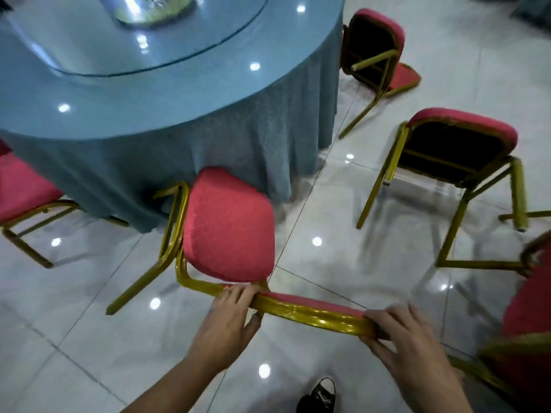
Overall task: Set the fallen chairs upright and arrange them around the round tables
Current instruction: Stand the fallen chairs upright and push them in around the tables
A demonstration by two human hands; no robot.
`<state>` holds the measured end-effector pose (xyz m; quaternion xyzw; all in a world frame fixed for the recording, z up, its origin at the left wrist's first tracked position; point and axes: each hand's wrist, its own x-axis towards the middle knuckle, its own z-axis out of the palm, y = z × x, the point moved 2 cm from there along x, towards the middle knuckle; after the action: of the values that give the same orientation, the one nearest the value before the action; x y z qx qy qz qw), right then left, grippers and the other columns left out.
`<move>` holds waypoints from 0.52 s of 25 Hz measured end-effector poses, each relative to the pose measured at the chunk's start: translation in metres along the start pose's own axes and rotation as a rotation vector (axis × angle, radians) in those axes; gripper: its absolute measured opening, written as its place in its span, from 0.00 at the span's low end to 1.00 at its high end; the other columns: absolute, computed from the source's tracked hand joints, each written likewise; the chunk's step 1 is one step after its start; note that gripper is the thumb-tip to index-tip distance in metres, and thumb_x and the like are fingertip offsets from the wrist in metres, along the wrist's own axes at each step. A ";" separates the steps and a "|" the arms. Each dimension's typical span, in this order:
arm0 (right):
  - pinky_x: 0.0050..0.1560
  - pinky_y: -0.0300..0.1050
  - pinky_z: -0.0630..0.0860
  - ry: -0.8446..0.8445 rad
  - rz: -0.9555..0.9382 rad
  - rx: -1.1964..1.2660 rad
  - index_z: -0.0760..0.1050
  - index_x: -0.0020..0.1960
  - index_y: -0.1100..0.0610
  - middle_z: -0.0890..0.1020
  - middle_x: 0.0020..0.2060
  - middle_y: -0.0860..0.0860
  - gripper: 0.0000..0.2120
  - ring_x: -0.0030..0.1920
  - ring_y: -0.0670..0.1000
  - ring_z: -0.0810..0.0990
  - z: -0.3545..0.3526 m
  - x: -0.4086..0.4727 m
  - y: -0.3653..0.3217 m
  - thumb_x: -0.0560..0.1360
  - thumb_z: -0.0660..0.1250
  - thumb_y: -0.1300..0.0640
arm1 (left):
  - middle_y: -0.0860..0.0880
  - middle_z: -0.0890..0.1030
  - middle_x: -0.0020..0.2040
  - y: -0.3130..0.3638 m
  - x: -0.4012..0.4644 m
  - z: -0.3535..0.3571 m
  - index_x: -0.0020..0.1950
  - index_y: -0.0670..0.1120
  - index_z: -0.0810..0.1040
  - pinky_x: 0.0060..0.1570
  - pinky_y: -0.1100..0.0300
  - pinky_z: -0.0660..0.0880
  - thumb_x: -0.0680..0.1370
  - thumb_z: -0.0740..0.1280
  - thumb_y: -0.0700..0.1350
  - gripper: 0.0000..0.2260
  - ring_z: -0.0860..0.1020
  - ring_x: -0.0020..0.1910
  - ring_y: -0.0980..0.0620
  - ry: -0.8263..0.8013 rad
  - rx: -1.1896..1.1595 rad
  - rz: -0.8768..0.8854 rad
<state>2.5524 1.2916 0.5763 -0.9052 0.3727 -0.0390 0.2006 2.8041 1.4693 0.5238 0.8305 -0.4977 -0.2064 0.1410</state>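
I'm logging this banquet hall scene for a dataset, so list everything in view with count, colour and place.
Round table: one, blue cloth to the floor, upper left.
Glass turntable: one, clear, on the table top.
Held chair: one, red cushions, gold frame, upright at the table edge, centre.
Chair at left: one, red and gold, upright, partly cut off.
Fallen chairs: two, red and gold, tipped over at right, the other farther back.
Chair at lower right: one, red and gold, blurred, pose unclear.
Floor: glossy pale tiles.
Shoe: one, black, bottom centre.
Left hand: grip on the backrest top rail.
Right hand: grip on the same rail's right end.
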 end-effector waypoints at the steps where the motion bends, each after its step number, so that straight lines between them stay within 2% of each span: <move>1: 0.51 0.61 0.82 0.074 -0.100 -0.007 0.84 0.48 0.53 0.78 0.39 0.46 0.24 0.40 0.46 0.78 -0.007 -0.007 -0.031 0.54 0.87 0.59 | 0.59 0.72 0.60 -0.007 -0.017 -0.020 0.65 0.57 0.69 0.63 0.56 0.71 0.80 0.65 0.53 0.14 0.70 0.60 0.56 0.020 -0.018 -0.036; 4: 0.38 0.42 0.80 0.081 -0.216 0.026 0.86 0.45 0.54 0.80 0.37 0.49 0.28 0.33 0.47 0.80 -0.012 -0.035 -0.120 0.47 0.89 0.56 | 0.60 0.72 0.60 -0.027 -0.075 -0.068 0.64 0.60 0.68 0.67 0.55 0.71 0.76 0.65 0.60 0.18 0.69 0.62 0.56 0.065 -0.019 -0.029; 6: 0.29 0.35 0.74 0.067 -0.265 0.059 0.86 0.44 0.55 0.81 0.37 0.50 0.30 0.29 0.47 0.80 -0.001 -0.051 -0.177 0.44 0.90 0.55 | 0.65 0.69 0.65 -0.034 -0.110 -0.092 0.69 0.65 0.65 0.73 0.60 0.62 0.75 0.62 0.66 0.24 0.65 0.68 0.62 0.082 0.009 0.067; 8: 0.25 0.33 0.71 0.052 -0.320 0.061 0.86 0.44 0.56 0.81 0.36 0.50 0.30 0.28 0.47 0.80 0.010 -0.064 -0.235 0.44 0.90 0.55 | 0.66 0.67 0.68 -0.045 -0.145 -0.111 0.72 0.69 0.60 0.72 0.60 0.54 0.76 0.57 0.72 0.25 0.59 0.68 0.66 0.084 0.064 0.128; 9: 0.25 0.32 0.70 0.053 -0.337 0.066 0.86 0.44 0.55 0.81 0.36 0.50 0.30 0.29 0.47 0.80 0.014 -0.070 -0.266 0.44 0.90 0.55 | 0.65 0.67 0.67 -0.059 -0.162 -0.123 0.72 0.69 0.60 0.72 0.59 0.54 0.77 0.54 0.73 0.25 0.59 0.67 0.66 0.085 0.087 0.133; 11: 0.27 0.30 0.67 0.049 -0.370 0.091 0.86 0.44 0.54 0.82 0.37 0.47 0.28 0.30 0.45 0.80 0.026 -0.077 -0.317 0.46 0.89 0.53 | 0.63 0.67 0.65 -0.093 -0.183 -0.151 0.69 0.66 0.63 0.73 0.58 0.60 0.78 0.52 0.72 0.22 0.61 0.66 0.63 0.071 0.116 0.109; 13: 0.31 0.33 0.72 0.001 -0.368 0.155 0.84 0.50 0.51 0.82 0.42 0.44 0.24 0.36 0.43 0.80 0.038 -0.077 -0.361 0.56 0.87 0.50 | 0.61 0.66 0.65 -0.125 -0.195 -0.179 0.68 0.65 0.63 0.71 0.55 0.65 0.79 0.53 0.71 0.21 0.62 0.66 0.60 0.031 0.104 0.079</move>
<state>2.7427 1.5890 0.6894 -0.9399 0.1967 -0.1041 0.2589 2.9056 1.7049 0.6650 0.8195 -0.5380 -0.1617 0.1132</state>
